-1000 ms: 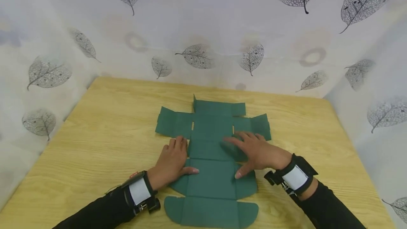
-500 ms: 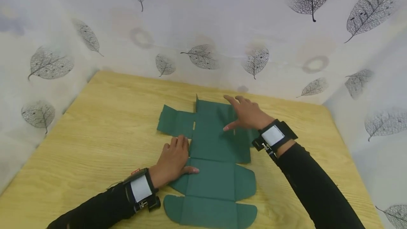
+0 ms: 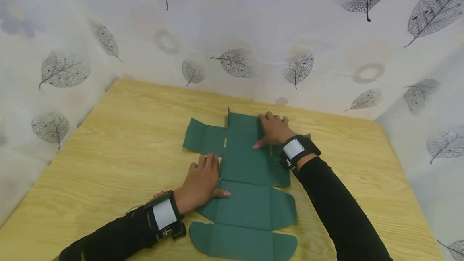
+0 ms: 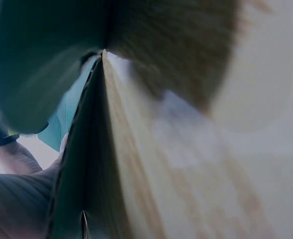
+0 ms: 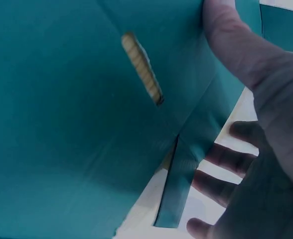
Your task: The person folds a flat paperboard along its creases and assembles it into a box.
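Observation:
A dark green cardboard box blank (image 3: 244,204), creased into panels with flaps, lies unfolded on the table. My left hand (image 3: 199,182) holds its left edge near the middle, thumb on the panel and fingers along the outer side; cardboard hides part of that hand in the left wrist view. My right hand (image 3: 274,130) is at the far right corner. Its thumb (image 5: 236,37) lies on the panel beside a slot (image 5: 142,68), and its fingers curl behind the far flap (image 5: 179,184). The far left side flap (image 3: 204,136) slants up a little at its outer end.
The wood-grain table (image 3: 145,124) extends around the blank on all sides. A pale curtain with leaf prints (image 3: 250,19) hangs behind the table and at both sides. Each wrist wears a black strap with a camera.
My right hand has moved from above the middle right of the blank to its far right corner, where the fingers now curl behind the far flap. The left hand stays in place.

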Tool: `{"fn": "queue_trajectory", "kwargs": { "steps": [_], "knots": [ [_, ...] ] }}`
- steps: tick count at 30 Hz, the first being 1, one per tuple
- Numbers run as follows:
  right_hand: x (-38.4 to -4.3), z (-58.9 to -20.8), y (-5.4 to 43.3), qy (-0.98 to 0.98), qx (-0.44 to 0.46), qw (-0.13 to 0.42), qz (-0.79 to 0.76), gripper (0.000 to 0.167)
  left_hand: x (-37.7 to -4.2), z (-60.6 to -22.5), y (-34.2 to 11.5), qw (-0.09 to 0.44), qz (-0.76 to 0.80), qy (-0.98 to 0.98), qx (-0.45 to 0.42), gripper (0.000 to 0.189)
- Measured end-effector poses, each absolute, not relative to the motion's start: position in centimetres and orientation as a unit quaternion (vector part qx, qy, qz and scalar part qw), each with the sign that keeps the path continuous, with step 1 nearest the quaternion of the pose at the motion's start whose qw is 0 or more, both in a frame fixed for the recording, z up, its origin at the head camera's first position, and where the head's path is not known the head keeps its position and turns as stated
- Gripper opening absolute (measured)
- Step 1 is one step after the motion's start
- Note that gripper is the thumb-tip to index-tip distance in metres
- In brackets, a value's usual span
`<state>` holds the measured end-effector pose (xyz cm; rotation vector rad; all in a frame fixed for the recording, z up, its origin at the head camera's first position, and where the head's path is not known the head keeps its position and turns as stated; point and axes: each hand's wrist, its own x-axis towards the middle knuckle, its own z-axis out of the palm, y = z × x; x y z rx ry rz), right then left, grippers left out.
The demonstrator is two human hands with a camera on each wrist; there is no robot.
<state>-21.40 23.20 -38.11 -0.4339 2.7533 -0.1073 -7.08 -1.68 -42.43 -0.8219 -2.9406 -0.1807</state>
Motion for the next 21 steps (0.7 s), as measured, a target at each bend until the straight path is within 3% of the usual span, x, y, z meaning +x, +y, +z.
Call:
{"fn": "queue_trajectory", "kwargs": {
  "steps": [13,21],
  "knots": [
    [-18.9,-38.3,23.8,0.981,-0.179,0.061,-0.029,0.112,-7.0,-42.2,-1.3,0.080,-0.013,-0.957,-0.278,0.100],
    [-16.2,-38.1,23.8,0.978,-0.210,0.000,-0.012,0.118,-6.8,-42.1,-1.2,0.114,0.015,-0.953,-0.279,0.100]
  ]
}}
